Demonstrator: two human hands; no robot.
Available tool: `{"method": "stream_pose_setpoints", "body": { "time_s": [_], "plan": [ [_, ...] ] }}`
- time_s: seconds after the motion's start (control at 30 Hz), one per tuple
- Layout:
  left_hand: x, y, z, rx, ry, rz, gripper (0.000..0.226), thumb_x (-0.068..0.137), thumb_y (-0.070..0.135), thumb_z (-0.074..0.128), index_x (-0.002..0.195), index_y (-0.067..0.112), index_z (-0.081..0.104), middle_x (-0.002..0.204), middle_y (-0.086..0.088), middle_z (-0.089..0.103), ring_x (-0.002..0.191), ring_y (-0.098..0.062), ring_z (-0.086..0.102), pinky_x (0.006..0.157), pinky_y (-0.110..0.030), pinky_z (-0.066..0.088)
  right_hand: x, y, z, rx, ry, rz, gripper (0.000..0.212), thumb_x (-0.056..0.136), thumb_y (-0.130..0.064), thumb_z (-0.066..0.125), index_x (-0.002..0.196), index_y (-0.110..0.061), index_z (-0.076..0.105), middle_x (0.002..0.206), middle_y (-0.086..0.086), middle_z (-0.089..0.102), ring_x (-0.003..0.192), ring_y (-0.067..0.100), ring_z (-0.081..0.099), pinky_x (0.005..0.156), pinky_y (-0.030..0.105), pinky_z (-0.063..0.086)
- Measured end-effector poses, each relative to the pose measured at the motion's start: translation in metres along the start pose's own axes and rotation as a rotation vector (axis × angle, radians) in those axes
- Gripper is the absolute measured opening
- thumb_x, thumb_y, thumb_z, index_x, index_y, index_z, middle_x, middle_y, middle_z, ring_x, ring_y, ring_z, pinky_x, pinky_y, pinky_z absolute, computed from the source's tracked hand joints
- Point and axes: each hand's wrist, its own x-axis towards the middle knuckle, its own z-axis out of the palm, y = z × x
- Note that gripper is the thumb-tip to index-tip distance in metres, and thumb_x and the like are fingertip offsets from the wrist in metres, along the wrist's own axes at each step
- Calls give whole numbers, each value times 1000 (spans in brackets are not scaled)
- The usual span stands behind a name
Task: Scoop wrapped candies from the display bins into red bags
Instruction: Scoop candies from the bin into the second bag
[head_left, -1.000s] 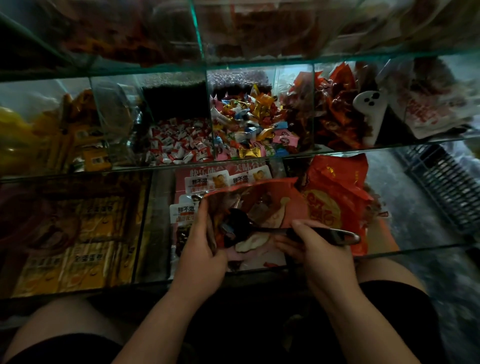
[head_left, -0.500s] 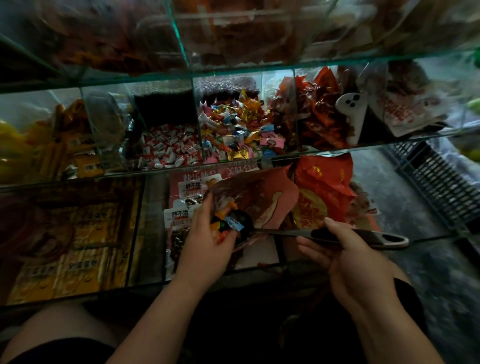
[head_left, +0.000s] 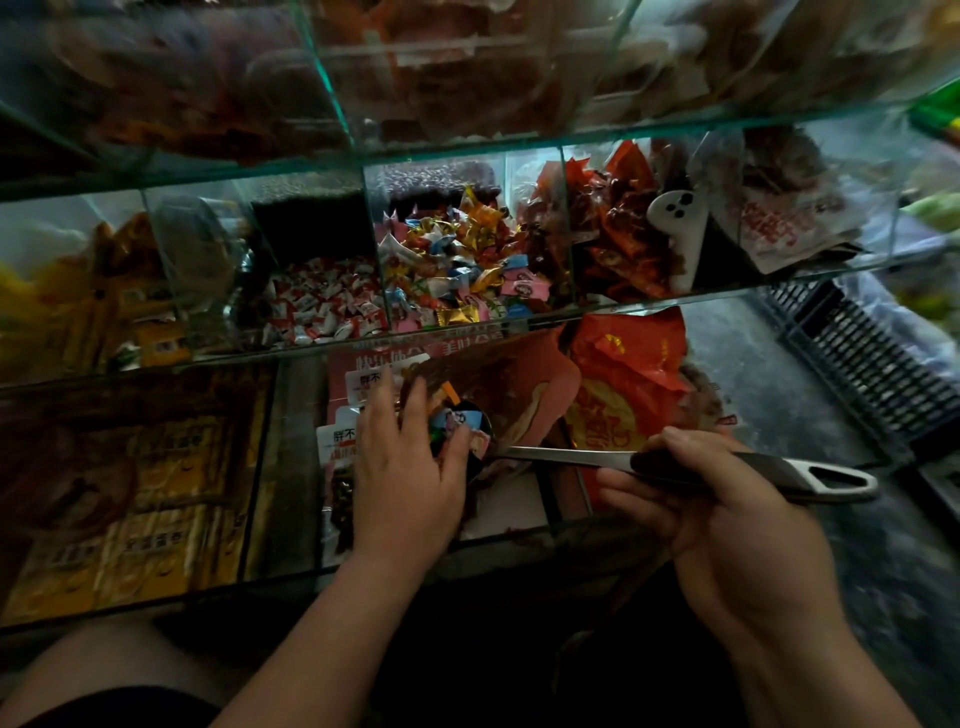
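Head view: left hand has its fingers straight and a bit apart, laid on the near rim of the open red bag, thumb touching the wrapped candies in the scoop bowl. Right hand has its fingers curled round the dark handle of the metal scoop. Scoop bowl sits at the bag's mouth, loaded. Bag lies in the lower glass bin. Second red bag is just right of it. Mixed candy bin is on the shelf above, with a white scoop to its right.
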Motion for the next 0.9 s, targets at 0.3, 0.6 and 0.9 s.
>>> {"method": "stream_pose_setpoints", "body": {
  "time_s": [0.3,0.6,0.9],
  "plan": [
    [16,9,-14,149,1,167,72,101,62,25,156,18,39,167,5,23,156,-11,3,115,-22,-26,-7,-9,12,36,-50,2,15,94,-3,57,82,-5,65,65,12,69,61,32,75,51,30,61],
    [29,22,-36,57,70,330,56,100,51,40,142,17,55,150,0,51,150,-17,30,126,-37,0,-6,-32,14,65,-127,-27,11,71,-13,63,79,-4,64,63,11,68,63,35,76,53,32,63],
    [138,52,-30,21,51,299,57,102,50,47,148,16,49,155,-5,44,146,-24,33,120,-46,26,44,-53,47,239,-63,-28,11,95,-6,50,94,-2,60,72,11,74,89,39,77,75,40,64]
  ]
}}
